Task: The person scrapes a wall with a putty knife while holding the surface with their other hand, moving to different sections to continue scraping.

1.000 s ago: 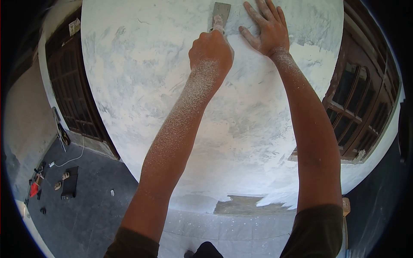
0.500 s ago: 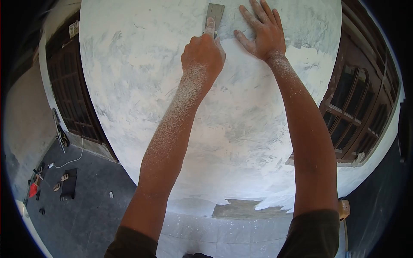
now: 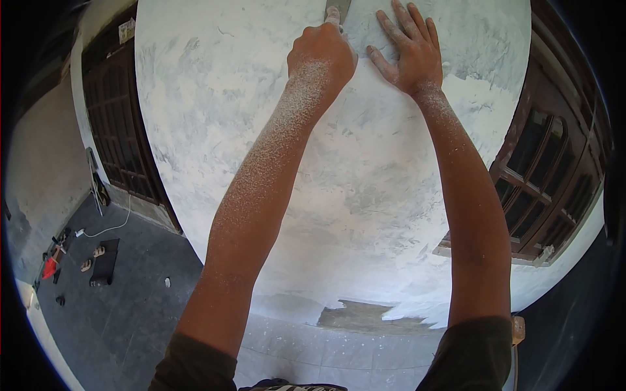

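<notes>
My left hand (image 3: 321, 57) is closed around the handle of a putty knife (image 3: 338, 9), whose flat metal blade presses against the white plastered wall (image 3: 215, 117) at the top edge of the view. The forearm behind it is dusted with white powder. My right hand (image 3: 409, 47) lies flat on the wall just to the right of the blade, fingers spread, holding nothing. Most of the blade is cut off by the frame.
Dark wooden doors (image 3: 117, 124) flank the wall on the left and a dark wooden window frame (image 3: 551, 182) on the right. A bare grey patch (image 3: 358, 316) shows low on the wall. Sandals (image 3: 91, 257), a cable and small tools lie on the dark floor at lower left.
My left hand has pushed the putty knife upward along the wall, so the blade is now mostly out of view. My right hand stays flat beside it.
</notes>
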{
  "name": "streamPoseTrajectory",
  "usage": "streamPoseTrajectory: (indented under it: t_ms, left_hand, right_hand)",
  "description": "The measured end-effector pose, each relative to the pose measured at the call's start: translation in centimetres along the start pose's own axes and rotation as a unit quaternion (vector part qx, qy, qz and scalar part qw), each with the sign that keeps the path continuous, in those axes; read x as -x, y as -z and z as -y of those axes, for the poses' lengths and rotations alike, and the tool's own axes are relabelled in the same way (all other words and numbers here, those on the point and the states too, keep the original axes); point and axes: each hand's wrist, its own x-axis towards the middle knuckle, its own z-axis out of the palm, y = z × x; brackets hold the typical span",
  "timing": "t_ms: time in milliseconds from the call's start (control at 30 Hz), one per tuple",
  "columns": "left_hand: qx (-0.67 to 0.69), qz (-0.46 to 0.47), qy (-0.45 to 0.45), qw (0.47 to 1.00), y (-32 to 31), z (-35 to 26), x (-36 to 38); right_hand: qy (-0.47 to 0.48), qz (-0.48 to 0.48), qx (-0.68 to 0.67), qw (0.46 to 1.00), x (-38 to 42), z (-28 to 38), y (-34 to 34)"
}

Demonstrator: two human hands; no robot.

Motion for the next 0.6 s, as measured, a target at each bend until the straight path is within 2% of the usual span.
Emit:
streamPoseTrajectory:
  t_ms: [67,167,267,367,500,600]
  left_hand:
    - [-0.022,-0.024,-0.032,0.999,-0.1,0.0,0.1]
    - [-0.032,0.031,-0.001,0.999,-0.3,0.5,2.6]
    - [-0.009,0.026,0.028,0.999,-0.6,0.2,2.6]
    - [-0.029,0.003,-0.009,1.0,0.0,-0.5,0.7]
    - [-0.037,0.015,-0.012,0.999,0.0,-0.3,1.4]
    - [-0.035,0.041,0.029,0.998,-1.0,-0.1,2.7]
  right_hand:
    - [-0.004,-0.002,-0.009,1.0,0.2,0.0,-0.1]
    - [-0.003,-0.001,0.005,1.0,-0.2,-0.2,-0.3]
    - [0.0,-0.005,0.01,1.0,-0.1,-0.3,-0.4]
    - [0.006,-0.014,0.005,1.0,0.0,-0.2,-0.3]
    - [-0.003,-0.002,0.001,1.0,0.1,-0.1,-0.2]
    - [-0.004,-0.001,0.001,1.0,0.0,0.0,0.0]
